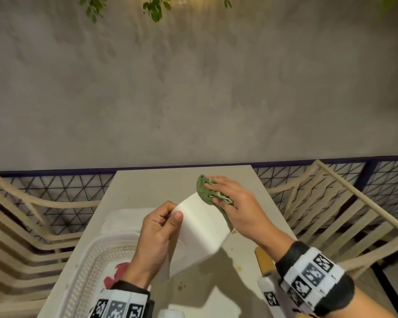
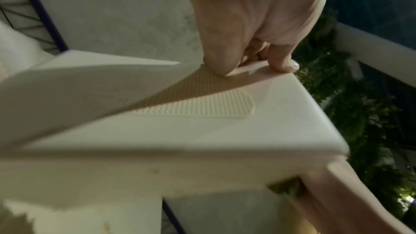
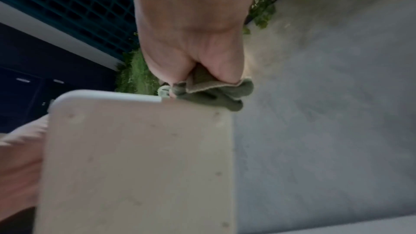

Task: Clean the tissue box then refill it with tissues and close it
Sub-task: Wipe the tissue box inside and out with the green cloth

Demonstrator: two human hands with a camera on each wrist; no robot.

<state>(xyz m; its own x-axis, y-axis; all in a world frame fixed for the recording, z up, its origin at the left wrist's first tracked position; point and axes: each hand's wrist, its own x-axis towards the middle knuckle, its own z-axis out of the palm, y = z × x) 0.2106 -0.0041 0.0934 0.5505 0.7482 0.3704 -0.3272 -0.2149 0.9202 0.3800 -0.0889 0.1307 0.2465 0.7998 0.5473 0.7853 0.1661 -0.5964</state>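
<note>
While two hands work: one tissue box [image 1: 201,223], one cloth [image 1: 203,188].

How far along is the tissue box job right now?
Still in the cleaning stage. The left hand holds the white tissue box lifted above the table, while the right hand presses a green cloth against its far end. Nothing shows as finished. A white stack, probably the tissues, lies on the table beyond the basket, so refilling and closing remain.
</note>
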